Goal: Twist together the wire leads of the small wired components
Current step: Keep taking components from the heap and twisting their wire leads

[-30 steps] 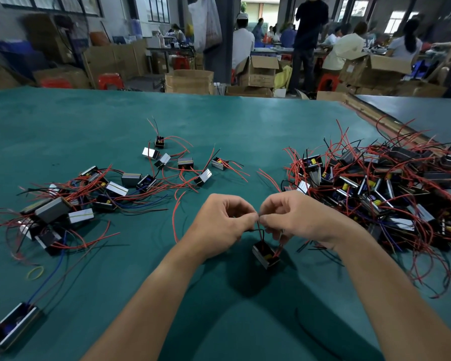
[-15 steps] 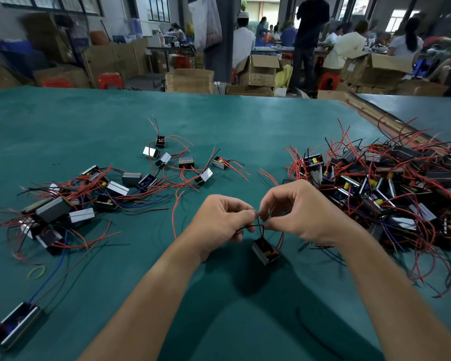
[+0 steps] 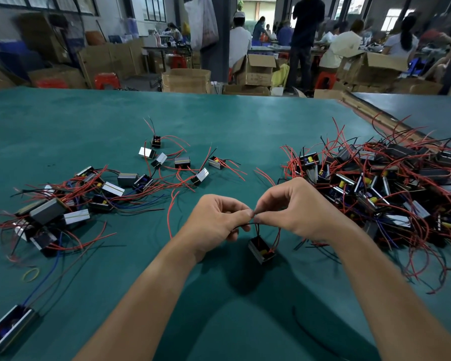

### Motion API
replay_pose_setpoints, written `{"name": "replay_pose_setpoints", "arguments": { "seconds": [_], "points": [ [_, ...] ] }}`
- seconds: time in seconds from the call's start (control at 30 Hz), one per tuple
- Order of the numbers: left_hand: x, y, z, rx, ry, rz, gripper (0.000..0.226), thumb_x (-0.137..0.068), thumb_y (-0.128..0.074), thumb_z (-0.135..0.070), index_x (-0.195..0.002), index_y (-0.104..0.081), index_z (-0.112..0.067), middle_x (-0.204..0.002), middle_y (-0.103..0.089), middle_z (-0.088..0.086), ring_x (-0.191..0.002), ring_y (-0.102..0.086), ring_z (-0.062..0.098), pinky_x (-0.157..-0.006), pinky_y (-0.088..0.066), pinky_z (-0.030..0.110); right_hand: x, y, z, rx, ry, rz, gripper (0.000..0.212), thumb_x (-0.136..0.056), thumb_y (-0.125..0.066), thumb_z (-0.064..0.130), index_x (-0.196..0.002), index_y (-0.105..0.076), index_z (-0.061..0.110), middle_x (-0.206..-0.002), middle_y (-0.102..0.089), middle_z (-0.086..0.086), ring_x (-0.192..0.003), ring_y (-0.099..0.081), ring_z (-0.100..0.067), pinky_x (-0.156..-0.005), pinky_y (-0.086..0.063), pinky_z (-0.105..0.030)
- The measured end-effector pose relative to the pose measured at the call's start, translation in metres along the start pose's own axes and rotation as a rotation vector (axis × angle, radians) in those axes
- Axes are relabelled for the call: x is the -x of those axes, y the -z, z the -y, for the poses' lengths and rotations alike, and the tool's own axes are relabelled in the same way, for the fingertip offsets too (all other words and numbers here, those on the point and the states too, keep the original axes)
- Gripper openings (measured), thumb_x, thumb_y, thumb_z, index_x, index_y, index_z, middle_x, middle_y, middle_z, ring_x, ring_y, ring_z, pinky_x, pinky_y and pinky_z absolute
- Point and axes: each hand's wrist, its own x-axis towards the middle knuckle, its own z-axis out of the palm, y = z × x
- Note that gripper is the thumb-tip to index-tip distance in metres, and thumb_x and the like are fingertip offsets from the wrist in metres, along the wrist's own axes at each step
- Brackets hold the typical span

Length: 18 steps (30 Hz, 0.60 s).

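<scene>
Head view, down over table (image 3: 219,121)

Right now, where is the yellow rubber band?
Head view, left side: the rubber band lies on the table between the left cluster and the lone component near the corner.

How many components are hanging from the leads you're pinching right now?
1: a black component hangs from its leads below the left hand and right hand, which pinch them. Fingers hide the lead ends.
</scene>
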Motion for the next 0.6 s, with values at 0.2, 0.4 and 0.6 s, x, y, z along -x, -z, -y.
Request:
{"name": "replay_pose_setpoints", "arguments": {
  "seconds": [0.2, 0.4, 0.6],
  "points": [
    [-0.0009, -0.0023, 0.0021, -0.083, -0.062, -0.053, 0.020, -0.088, -0.067, -0.004, -0.070, -0.071, -0.012, -0.053, -0.064, -0.002, -0.039, -0.043, 0.006, -0.041, -0.040, 0.018, -0.0010, 0.0003, -0.0034, -0.040, -0.048, -0.016, 0.012, -0.077, -0.082, 0.008, -0.068, -0.075, 0.015, -0.063, -0.069, -0.009, -0.056, -0.053, -0.011, -0.055, -0.044, -0.028],
    [-0.0005, -0.0043, 0.0014, -0.103, -0.080, -0.058, 0.022, -0.088, -0.066, -0.003, -0.068, -0.070, -0.012, -0.052, -0.064, -0.002, -0.038, -0.043, 0.006, -0.041, -0.040, 0.017, -0.0002, 0.0000, -0.0047, -0.040, -0.067, -0.020, 0.010, -0.078, -0.080, 0.009, -0.070, -0.074, 0.009, -0.060, -0.067, -0.006, -0.054, -0.053, -0.012, -0.054, -0.045, -0.030],
    [0.0006, -0.0057, 0.0016, -0.166, -0.154, -0.020, 0.020, -0.089, -0.064, -0.002, -0.072, -0.069, -0.010, -0.055, -0.064, -0.004, -0.046, -0.048, 0.008, -0.043, -0.039, 0.018, -0.0004, 0.0004, -0.0041, -0.091, -0.192, 0.067, 0.017, -0.086, -0.072, 0.009, -0.070, -0.068, 0.008, -0.060, -0.065, -0.002, -0.053, -0.057, -0.008, -0.050, -0.048, -0.022]
  ]
}}
